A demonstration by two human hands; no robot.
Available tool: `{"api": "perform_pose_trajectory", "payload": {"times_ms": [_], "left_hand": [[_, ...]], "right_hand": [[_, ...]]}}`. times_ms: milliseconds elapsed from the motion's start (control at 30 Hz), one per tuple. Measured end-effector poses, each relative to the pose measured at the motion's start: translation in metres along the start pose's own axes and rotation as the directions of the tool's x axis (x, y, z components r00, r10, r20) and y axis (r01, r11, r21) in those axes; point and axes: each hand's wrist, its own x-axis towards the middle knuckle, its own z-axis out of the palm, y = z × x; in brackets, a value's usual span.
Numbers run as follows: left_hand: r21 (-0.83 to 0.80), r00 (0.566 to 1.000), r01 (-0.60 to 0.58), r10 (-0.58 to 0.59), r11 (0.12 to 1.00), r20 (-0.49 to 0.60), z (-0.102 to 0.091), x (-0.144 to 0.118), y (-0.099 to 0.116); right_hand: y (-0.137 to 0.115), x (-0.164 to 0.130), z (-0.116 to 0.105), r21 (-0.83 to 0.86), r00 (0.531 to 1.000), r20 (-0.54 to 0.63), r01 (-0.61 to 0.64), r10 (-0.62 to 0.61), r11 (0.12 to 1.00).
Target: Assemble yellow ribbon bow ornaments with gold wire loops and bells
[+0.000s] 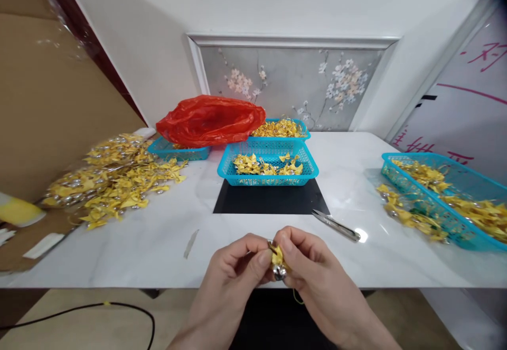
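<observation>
Left hand point(233, 271), right hand point(312, 271): fingers of both pinch crinkly yellow bow point(277, 256) with shiny round bell point(279, 272).

You have a white marble-look table point(158, 244) in front of you. On it lie a black mat point(271, 202) with a blue basket point(268, 173) of yellow bows on its far edge, two more blue baskets behind, one under a red plastic bag point(209, 120), and a fourth basket point(455, 197) at your right. A loose heap of yellow bows point(114, 178) lies at your left, and small snips point(336, 225) lie just right of the mat.
</observation>
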Motion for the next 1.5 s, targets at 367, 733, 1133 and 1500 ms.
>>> {"api": "perform_pose_trajectory", "payload": {"times_ms": [367,733,1133,1500], "left_hand": [[-0.303,0.999,0.036,-0.045,0.952,-0.025,0.001,-0.005,-0.001],[-0.372,0.977,0.068,-0.138,0.926,-0.164,0.003,0.001,0.005],[-0.330,0.982,0.001,-0.063,0.944,-0.176,0.000,-0.008,0.008],[0.029,0.969,-0.148,0.151,0.988,-0.195,-0.001,-0.016,0.010]], "right_hand": [[0.003,0.005,0.006,-0.203,0.984,-0.100,0.126,-0.148,0.971],[-0.005,0.001,-0.003,-0.420,0.958,-0.116,0.191,-0.261,0.887],[-0.012,-0.009,-0.007,-0.527,0.963,0.012,0.234,-0.269,0.817],[-0.016,-0.014,-0.009,-0.656,0.943,0.058,0.283,-0.328,0.700]]}}
